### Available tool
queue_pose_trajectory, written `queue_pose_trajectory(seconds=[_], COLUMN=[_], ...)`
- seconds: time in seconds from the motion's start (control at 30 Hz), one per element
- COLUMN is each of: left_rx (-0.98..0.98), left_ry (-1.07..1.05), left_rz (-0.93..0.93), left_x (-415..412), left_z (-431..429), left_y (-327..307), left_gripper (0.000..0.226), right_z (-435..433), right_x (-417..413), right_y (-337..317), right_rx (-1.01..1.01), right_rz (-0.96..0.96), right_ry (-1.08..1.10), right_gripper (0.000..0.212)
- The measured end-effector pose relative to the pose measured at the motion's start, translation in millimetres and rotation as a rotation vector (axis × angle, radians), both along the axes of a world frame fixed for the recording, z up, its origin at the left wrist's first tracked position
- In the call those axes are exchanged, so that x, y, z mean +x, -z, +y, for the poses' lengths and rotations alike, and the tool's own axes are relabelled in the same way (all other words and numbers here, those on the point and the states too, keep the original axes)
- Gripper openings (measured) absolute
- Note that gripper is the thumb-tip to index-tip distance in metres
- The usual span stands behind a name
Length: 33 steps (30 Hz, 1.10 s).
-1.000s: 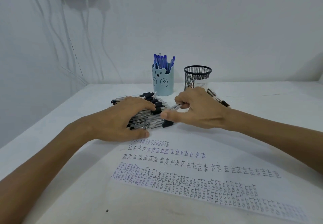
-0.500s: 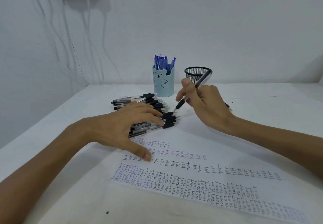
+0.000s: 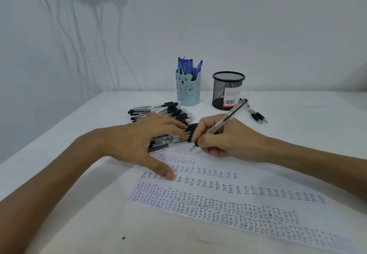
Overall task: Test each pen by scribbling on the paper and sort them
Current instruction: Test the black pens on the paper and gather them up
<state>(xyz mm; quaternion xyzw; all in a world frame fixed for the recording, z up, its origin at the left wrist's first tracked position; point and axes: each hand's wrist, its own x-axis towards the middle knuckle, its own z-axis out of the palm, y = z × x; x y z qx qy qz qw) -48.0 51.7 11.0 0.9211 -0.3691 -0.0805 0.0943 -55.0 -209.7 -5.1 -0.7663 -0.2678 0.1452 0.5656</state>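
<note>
Head view: right hand (image 3: pixel 224 140) pinches clear pen (image 3: pixel 224 120) in writing hold, tip at far edge of paper (image 3: pixel 258 176) (contact unclear). Left hand (image 3: pixel 139 140) flat, fingers spread over pile of black pens (image 3: pixel 168 112), thumb on paper. Bear cup (image 3: pixel 188 91) holds blue pens (image 3: pixel 186 65); mesh cup (image 3: pixel 228 91) beside it.

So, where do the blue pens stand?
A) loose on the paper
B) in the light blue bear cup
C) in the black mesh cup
B: the blue pens stick up out of the bear cup, and no pens show above the rim of the black mesh cup beside it.
</note>
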Motion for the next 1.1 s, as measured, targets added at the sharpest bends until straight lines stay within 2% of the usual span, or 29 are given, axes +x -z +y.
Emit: queue_pose_trajectory(seconds=[0.2,0.33,0.53,0.73,1.1], left_rx=[0.000,0.003,0.004,0.014,0.017], left_ry=[-0.002,-0.002,-0.019,-0.057,-0.069], left_rz=[0.014,0.014,0.025,-0.008,0.007], left_x=[-0.4,-0.3,-1.0,-2.7,-5.1], left_z=[-0.3,-0.7,-1.7,-2.3,-2.3], left_y=[-0.7,-0.4,-1.6,3.3,6.0], left_gripper=[0.090,0.090,0.092,0.104,0.101], right_z=[1.3,1.2,1.9,2.5,2.8], right_x=[-4.1,-2.0,-3.4,-4.4,-6.0], right_y=[4.4,5.0,11.7,10.6,8.6], right_rx=[-0.070,-0.097,-0.026,-0.061,-0.098], right_rz=[-0.061,-0.087,-0.145,-0.132,-0.154], right_ry=[0.010,0.010,0.022,0.024,0.024], right_gripper=[0.016,0.015,0.010,0.019,0.016])
